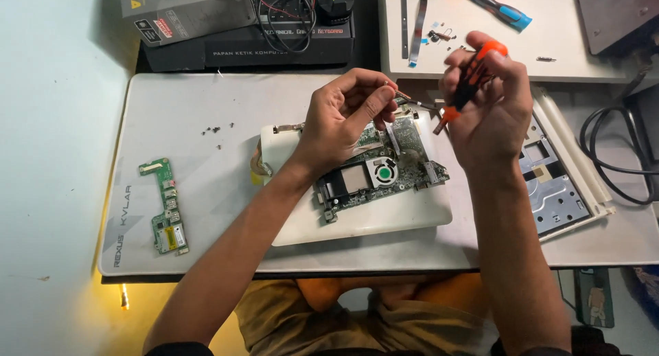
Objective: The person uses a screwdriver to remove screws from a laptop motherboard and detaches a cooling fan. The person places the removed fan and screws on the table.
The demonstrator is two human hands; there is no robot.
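An orange-and-black screwdriver [468, 88] was gripped in the right hand [489, 109], the fingers curled shut around its handle and the tip angled down and to the left. The left hand [345, 119] was raised just beside it, its thumb and forefinger pinched nearly together at the screwdriver's tip; whether a small part was held between them could not be told, as it was too small to make out. The remaining fingers of the left hand were loosely curled.

Directly below both hands, a green laptop motherboard [381, 174] with a round cooling fan [384, 171] was seen lying on an upturned white laptop shell [371, 222], which rested on a grey mat [206, 191] spread over the table. The left wrist was held above the shell's left edge.

On the mat, well apart to the left, a small green circuit board [165, 206] was laid flat, and a scatter of tiny dark screws [213, 131] was visible above it. To the right of the shell, partly hidden by the right forearm, a metal-lined laptop base panel [556, 191] was placed. At the far edge, a blue-and-black screwdriver [498, 8] lay on a white surface, and a black cardboard box [274, 50] stood behind the mat.
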